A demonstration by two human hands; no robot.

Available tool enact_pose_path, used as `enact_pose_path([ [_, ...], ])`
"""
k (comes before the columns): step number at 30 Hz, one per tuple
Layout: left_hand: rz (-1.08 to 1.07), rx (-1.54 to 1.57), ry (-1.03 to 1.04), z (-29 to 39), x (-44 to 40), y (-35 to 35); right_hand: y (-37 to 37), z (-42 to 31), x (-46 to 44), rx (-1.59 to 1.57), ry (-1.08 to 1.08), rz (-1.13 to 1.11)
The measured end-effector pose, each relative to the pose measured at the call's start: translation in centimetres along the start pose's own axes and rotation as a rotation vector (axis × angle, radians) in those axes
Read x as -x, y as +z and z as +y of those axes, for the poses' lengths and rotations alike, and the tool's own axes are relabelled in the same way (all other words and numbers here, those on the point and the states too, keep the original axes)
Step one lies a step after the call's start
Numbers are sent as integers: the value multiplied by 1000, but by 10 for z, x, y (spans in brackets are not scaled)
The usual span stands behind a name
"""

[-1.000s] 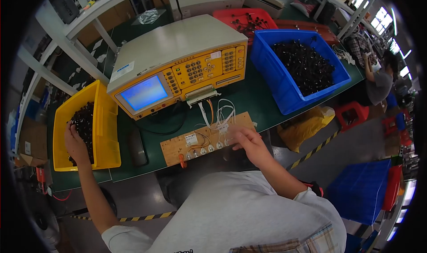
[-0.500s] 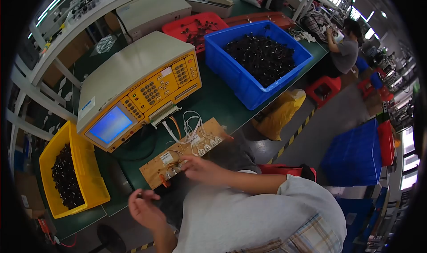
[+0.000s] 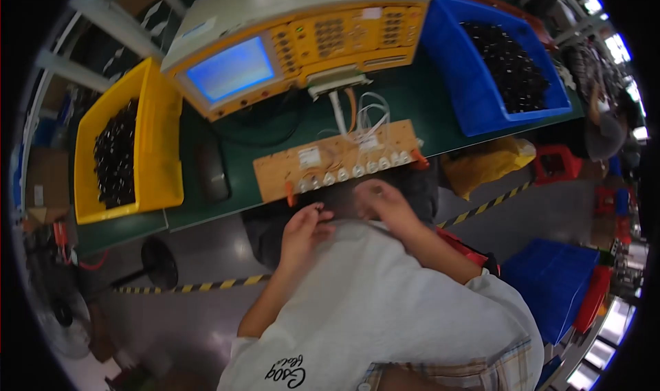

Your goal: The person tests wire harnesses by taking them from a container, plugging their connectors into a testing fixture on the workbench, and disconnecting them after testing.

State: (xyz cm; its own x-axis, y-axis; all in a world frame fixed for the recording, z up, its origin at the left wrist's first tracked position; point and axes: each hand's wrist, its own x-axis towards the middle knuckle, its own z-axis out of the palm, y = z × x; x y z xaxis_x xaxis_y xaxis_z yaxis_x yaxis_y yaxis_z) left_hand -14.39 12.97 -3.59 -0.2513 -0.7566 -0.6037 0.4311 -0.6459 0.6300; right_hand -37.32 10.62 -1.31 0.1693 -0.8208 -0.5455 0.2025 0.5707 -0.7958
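My left hand (image 3: 302, 234) is raised in front of the wooden board, thumb and fingers pinched around a small dark piece (image 3: 318, 210). To its right, my right hand (image 3: 386, 207) is slightly blurred, its fingers curled together; a tiny glint shows at the fingertips, too small to name. Both hands are apart from the wooden test board (image 3: 278, 169), which carries a row of round white sockets (image 3: 357, 170) along its near edge and an orange clamp at either end. White wires (image 3: 371, 109) run from the board to a yellow-fronted tester (image 3: 309, 47) with a lit blue screen.
Left of the tester stands a yellow bin (image 3: 161, 178) of small black parts. A blue bin (image 3: 471, 109) with many black parts is at the right. Below the table edge hangs a yellow bag (image 3: 485, 164). Another person (image 3: 605, 133) sits at the far right.
The view has swung and come closer to the board. My right hand has left the board and is now in front of it. My left hand has come nearer to it, still pinching the dark piece.
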Motion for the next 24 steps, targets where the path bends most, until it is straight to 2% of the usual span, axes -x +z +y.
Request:
enact_pose_path([
  [5, 55, 36, -8, 7, -14, 12, -23, 1, -5, -136, -59, 126],
  [8, 46, 168, -42, 4, -22, 9, -27, -4, -4, -157, -72, 114],
  [12, 49, 185, -48, 6, -24, 13, -28, -3, -5, -149, -111, 102],
  [24, 23, 254, -19, 1, -31, 17, -34, 5, -5, -117, -50, 54],
])
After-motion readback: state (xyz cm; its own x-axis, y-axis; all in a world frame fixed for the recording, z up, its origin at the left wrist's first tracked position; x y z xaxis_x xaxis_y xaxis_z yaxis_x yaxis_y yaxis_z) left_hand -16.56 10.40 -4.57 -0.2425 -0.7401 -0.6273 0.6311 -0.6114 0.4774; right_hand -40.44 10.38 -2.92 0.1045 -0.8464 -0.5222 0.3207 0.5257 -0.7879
